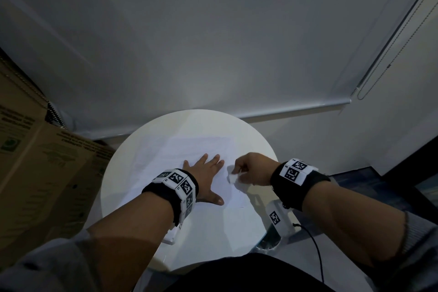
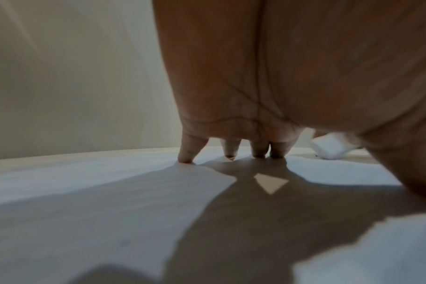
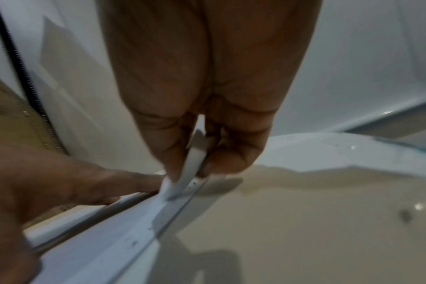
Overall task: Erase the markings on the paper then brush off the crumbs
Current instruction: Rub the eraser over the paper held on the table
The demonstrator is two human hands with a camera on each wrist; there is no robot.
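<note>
Nearest to the viewer, two bare forearms reach forward over a round white worktop [image 1: 132, 187], each wrist wrapped in a black band with black-and-white square code tags. Landmark for everything that follows is the sheet of white paper [image 1: 189, 149] lying flat on the worktop, roughly in its middle.

On the near part of the paper rests the left hand [image 1: 205, 174], palm down. Its fingers [image 2: 191, 151] are released and spread straight, tips pressing on the sheet, thumb pointing toward the paper's right edge. From the left wrist view the hand casts a broad shadow across the paper [image 2: 85, 192].

At the paper's right edge, just beside the left hand's fingertips, is the right hand [image 1: 251, 168]. Its fingers [image 3: 234, 159] are curled and grasping a small white eraser [image 1: 232, 174], pinched between thumb and fingertips. In the right wrist view the eraser [image 3: 195, 169] touches the sheet close to that edge, and a few tiny dark specks lie on the paper [image 3: 124, 238] near it. Whether any markings remain on the sheet cannot be told; it looks washed out in the dim light.

Left of the paper, off the worktop, stand brown cardboard boxes [image 1: 35, 161] with printed text. Beyond the paper's far edge hangs a pale roller blind [image 1: 189, 42], with a beaded cord [image 1: 388, 59] at the right.
</note>
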